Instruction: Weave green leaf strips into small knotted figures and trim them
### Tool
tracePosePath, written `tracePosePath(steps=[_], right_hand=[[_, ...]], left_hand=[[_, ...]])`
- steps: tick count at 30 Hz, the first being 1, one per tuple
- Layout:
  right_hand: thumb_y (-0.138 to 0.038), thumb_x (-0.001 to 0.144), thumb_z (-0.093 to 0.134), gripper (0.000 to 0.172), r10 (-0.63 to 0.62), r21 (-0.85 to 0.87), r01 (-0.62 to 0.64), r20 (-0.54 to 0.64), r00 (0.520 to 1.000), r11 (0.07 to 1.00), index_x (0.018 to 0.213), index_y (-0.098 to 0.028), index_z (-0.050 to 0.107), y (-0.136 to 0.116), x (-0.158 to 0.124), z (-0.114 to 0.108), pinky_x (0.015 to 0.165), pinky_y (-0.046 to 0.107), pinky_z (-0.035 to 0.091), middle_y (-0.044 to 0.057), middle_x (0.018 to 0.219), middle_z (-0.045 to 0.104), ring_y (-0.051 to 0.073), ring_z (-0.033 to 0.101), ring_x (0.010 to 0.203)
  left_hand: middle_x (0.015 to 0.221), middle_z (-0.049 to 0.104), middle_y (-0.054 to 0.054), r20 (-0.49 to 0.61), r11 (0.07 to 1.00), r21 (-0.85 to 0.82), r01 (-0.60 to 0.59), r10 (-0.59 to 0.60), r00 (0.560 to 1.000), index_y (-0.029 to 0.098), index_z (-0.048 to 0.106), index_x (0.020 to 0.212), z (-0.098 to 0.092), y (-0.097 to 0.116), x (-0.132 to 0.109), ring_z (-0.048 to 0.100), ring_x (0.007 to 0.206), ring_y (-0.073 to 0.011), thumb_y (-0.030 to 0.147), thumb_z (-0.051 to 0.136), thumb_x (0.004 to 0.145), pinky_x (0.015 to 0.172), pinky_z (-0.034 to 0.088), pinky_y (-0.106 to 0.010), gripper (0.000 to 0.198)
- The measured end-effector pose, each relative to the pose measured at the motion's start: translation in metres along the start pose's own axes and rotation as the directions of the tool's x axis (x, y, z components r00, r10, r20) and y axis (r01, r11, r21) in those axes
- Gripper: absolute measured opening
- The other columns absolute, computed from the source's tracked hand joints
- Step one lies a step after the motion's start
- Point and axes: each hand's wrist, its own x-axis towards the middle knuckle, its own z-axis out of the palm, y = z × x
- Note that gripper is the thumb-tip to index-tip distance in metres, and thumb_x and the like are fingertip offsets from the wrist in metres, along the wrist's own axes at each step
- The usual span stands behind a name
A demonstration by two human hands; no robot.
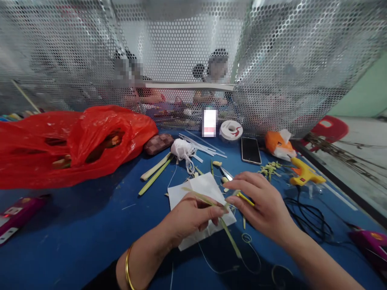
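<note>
My left hand [196, 213] pinches a long, thin green plant strip [230, 237] between thumb and fingers. The strip runs slantwise past both sides of the hand, above a white sheet of paper [208, 183]. Close to the left fingertips, my right hand [263, 201] is curled with its thumb and fingers drawn together. A yellow piece [246, 198], perhaps a tool handle, shows between its fingers; what the fingertips grip is blurred. Beyond the right hand lies a small knife-like blade [226, 173]. Thin curled thread [247, 237] lies on the blue table below.
A red plastic bag [75, 141] spreads over the left side. Cut stalks [155, 171], white yarn [183, 149], white strips [205, 146] and a ribbon spool [231, 131] lie ahead. A phone [250, 150], yellow glue gun [306, 172] and black cable [311, 221] are rightward. Perforated metal panels [181, 44] stand behind.
</note>
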Motion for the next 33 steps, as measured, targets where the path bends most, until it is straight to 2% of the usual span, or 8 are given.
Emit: tracePosePath(steps=[3, 6, 9, 11, 15, 20, 26, 33], right_hand=[[-0.025, 0.089, 0.062, 0.01, 0.103, 0.248, -0.154, 0.207, 0.973, 0.956, 0.092, -0.02, 0.07, -0.001, 0.002, 0.004, 0.076, 0.034, 0.045, 0.005, 0.088, 0.067, 0.019, 0.062, 0.083], [-0.024, 0.084, 0.066, 0.008, 0.204, 0.478, -0.395, 0.403, 0.892, 0.785, 0.078, -0.019, 0.068, -0.002, 0.002, 0.013, 0.068, 0.028, 0.047, 0.002, 0.079, 0.063, 0.015, 0.06, 0.073], [-0.029, 0.08, 0.067, 0.016, 0.337, 0.584, -0.578, 0.476, 0.812, 0.57, 0.071, -0.019, 0.059, -0.005, 0.0, 0.021, 0.05, 0.025, 0.041, -0.003, 0.063, 0.054, 0.01, 0.05, 0.052], [-0.031, 0.08, 0.065, 0.019, 0.398, 0.618, -0.616, 0.47, 0.788, 0.489, 0.069, -0.02, 0.055, -0.007, -0.001, 0.024, 0.042, 0.023, 0.033, -0.006, 0.057, 0.048, 0.008, 0.04, 0.043], [-0.025, 0.078, 0.063, 0.016, 0.413, 0.586, -0.497, 0.283, 0.866, 0.64, 0.065, -0.019, 0.054, -0.012, 0.0, 0.026, 0.05, 0.024, 0.038, -0.004, 0.062, 0.051, 0.009, 0.045, 0.053], [-0.019, 0.08, 0.058, 0.016, 0.339, 0.465, -0.367, 0.145, 0.929, 0.806, 0.064, -0.019, 0.055, -0.016, 0.0, 0.027, 0.058, 0.025, 0.041, -0.002, 0.064, 0.056, 0.012, 0.05, 0.06], [-0.016, 0.084, 0.056, 0.018, 0.288, 0.375, -0.284, 0.046, 0.957, 0.883, 0.066, -0.019, 0.055, -0.02, -0.003, 0.032, 0.061, 0.026, 0.042, -0.001, 0.066, 0.058, 0.013, 0.054, 0.063], [-0.019, 0.088, 0.055, 0.016, 0.276, 0.283, -0.253, -0.043, 0.96, 0.925, 0.073, -0.02, 0.06, -0.016, -0.004, 0.034, 0.067, 0.03, 0.045, 0.001, 0.072, 0.063, 0.016, 0.058, 0.07]], left_hand=[[0.051, 0.052, 0.005, 0.203, 0.998, 0.016, 0.066, -0.068, 0.977, 0.014, 0.07, 0.071, 0.003, -0.008, -0.001, 0.03, 0.041, -0.005, 0.042, 0.074, 0.072, 0.045, 0.017, -0.026, 0.028], [0.044, 0.039, 0.008, 0.27, 0.994, 0.062, 0.09, -0.104, 0.957, 0.013, 0.07, 0.066, 0.004, -0.013, 0.0, 0.025, 0.041, -0.0055, 0.05, 0.071, 0.075, 0.046, 0.015, -0.027, 0.038], [0.053, 0.053, 0.004, 0.275, 0.994, 0.075, 0.083, -0.1, 0.956, 0.014, 0.074, 0.083, 0.005, -0.012, -0.001, 0.031, 0.044, -0.0066, 0.057, 0.065, 0.078, 0.047, 0.018, -0.026, 0.045], [0.059, 0.061, 0.0, 0.271, 0.996, 0.064, 0.057, -0.072, 0.96, 0.014, 0.073, 0.083, 0.006, -0.01, -0.002, 0.035, 0.047, -0.0077, 0.062, 0.06, 0.079, 0.049, 0.022, -0.027, 0.049], [0.056, 0.059, -0.001, 0.265, 0.995, 0.088, 0.046, -0.068, 0.962, 0.015, 0.065, 0.062, 0.007, -0.012, -0.003, 0.037, 0.048, -0.0088, 0.062, 0.057, 0.081, 0.05, 0.024, -0.027, 0.051], [0.056, 0.056, 0.001, 0.345, 0.989, 0.109, 0.098, -0.13, 0.93, 0.016, 0.071, 0.071, 0.01, -0.018, -0.004, 0.033, 0.048, -0.0089, 0.056, 0.058, 0.083, 0.051, 0.022, -0.028, 0.044], [0.056, 0.055, 0.002, 0.41, 0.992, 0.081, 0.099, -0.124, 0.904, 0.018, 0.076, 0.085, 0.012, -0.02, -0.004, 0.034, 0.049, -0.009, 0.052, 0.059, 0.084, 0.051, 0.023, -0.026, 0.038], [0.058, 0.061, 0.0, 0.342, 0.988, 0.045, 0.147, -0.154, 0.927, 0.016, 0.077, 0.085, 0.011, -0.014, -0.003, 0.041, 0.045, -0.0073, 0.052, 0.065, 0.079, 0.044, 0.019, -0.024, 0.038]])
